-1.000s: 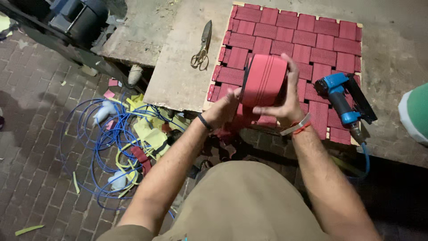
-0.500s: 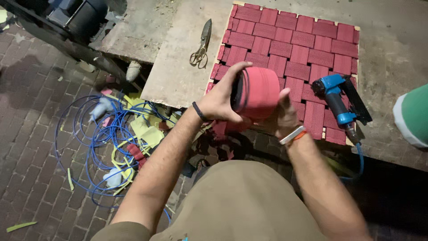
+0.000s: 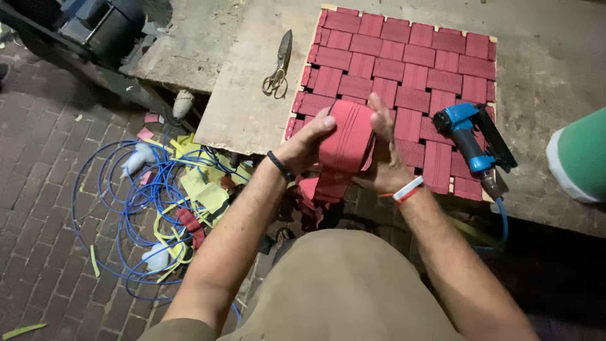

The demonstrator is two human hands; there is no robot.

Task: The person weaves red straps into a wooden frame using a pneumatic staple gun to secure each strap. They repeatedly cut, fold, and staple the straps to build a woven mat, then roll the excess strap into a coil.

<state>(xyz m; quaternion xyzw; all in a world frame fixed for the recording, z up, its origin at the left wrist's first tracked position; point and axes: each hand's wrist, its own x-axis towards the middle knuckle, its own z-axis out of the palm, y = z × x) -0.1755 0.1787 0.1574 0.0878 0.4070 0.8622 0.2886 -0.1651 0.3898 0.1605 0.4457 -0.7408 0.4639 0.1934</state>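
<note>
Both hands, left (image 3: 309, 142) and right (image 3: 382, 158), clasped the red webbing roll (image 3: 344, 142) above the table's near edge. A loosened clasp could let the roll unwind floorward.

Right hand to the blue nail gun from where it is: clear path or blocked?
Probably clear. The right hand is on the red webbing roll; the blue nail gun lies to its right on the woven panel, nothing between them. It would have to let go of the roll first.
</note>
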